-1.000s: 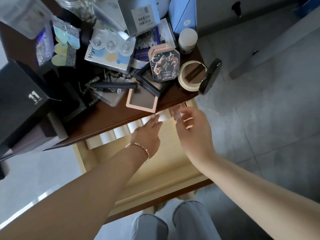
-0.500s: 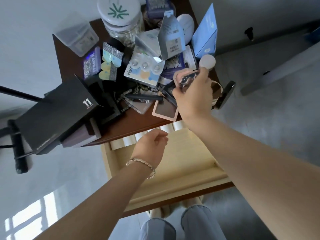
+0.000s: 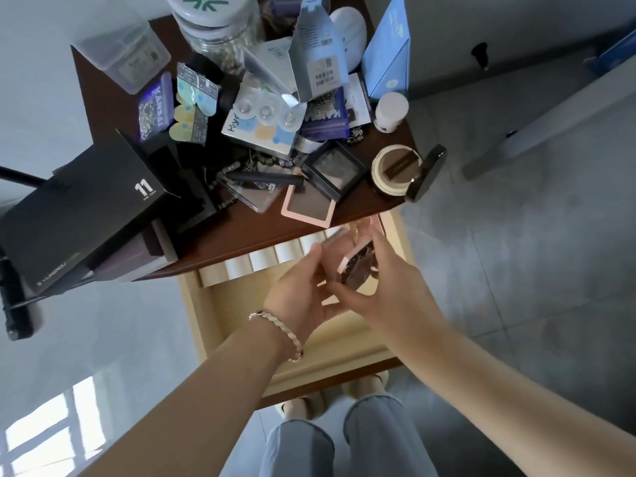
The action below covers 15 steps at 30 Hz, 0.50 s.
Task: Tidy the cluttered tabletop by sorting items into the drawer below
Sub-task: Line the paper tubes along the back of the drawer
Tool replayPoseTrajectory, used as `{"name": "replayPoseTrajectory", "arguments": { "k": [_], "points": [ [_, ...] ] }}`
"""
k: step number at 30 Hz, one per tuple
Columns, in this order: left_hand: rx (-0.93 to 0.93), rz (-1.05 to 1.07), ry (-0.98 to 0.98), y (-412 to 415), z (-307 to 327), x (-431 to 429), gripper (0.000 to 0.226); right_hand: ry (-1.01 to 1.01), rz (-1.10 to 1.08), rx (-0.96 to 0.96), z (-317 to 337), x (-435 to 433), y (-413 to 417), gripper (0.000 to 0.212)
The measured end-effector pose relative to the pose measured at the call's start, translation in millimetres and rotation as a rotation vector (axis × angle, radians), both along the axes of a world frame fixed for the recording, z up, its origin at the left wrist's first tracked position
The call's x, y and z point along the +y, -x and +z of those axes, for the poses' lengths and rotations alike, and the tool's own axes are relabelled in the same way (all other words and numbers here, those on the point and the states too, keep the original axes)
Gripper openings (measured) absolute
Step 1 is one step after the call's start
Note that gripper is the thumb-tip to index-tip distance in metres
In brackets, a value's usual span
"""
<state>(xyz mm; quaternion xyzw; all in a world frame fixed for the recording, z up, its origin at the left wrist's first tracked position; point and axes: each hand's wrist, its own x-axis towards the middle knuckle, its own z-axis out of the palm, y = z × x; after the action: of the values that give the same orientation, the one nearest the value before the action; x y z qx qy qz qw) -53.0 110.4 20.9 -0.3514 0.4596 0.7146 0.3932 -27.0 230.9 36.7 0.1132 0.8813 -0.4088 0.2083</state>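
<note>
My right hand point(image 3: 385, 287) grips a pink hexagonal compact point(image 3: 358, 265) with a dark patterned lid, tilted on edge over the open pale wooden drawer point(image 3: 213, 311). My left hand point(image 3: 299, 297), with a bracelet on the wrist, hovers beside the compact with relaxed fingers near its left edge; whether they touch it is unclear. White rolls point(image 3: 261, 259) line the drawer's back. A small pinkish item point(image 3: 364, 225) lies at the drawer's back right corner.
The dark brown tabletop point(image 3: 103, 108) holds a pink flat palette point(image 3: 308, 208), a black square compact point(image 3: 334, 168), an open round powder case point(image 3: 395, 170), a black box marked 11 point(image 3: 89, 208), a glass jar point(image 3: 220, 25), contact-lens packs point(image 3: 265, 122) and a blue box point(image 3: 389, 53). Grey floor lies to the right.
My right hand picked the hexagonal compact off the tabletop and brought it down over the drawer. My left hand rose toward it and opened.
</note>
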Motion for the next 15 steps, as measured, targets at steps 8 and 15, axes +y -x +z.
{"name": "replayPoseTrajectory", "arguments": {
  "k": [8,15],
  "points": [
    [-0.054,-0.316,0.089,-4,-13,9,0.03,-0.013,0.09,-0.163,-8,16,-12,0.069],
    [0.174,-0.722,0.579,8,-52,11,0.043,0.561,-0.723,-0.571,-61,41,-7,0.036]
  ]
}}
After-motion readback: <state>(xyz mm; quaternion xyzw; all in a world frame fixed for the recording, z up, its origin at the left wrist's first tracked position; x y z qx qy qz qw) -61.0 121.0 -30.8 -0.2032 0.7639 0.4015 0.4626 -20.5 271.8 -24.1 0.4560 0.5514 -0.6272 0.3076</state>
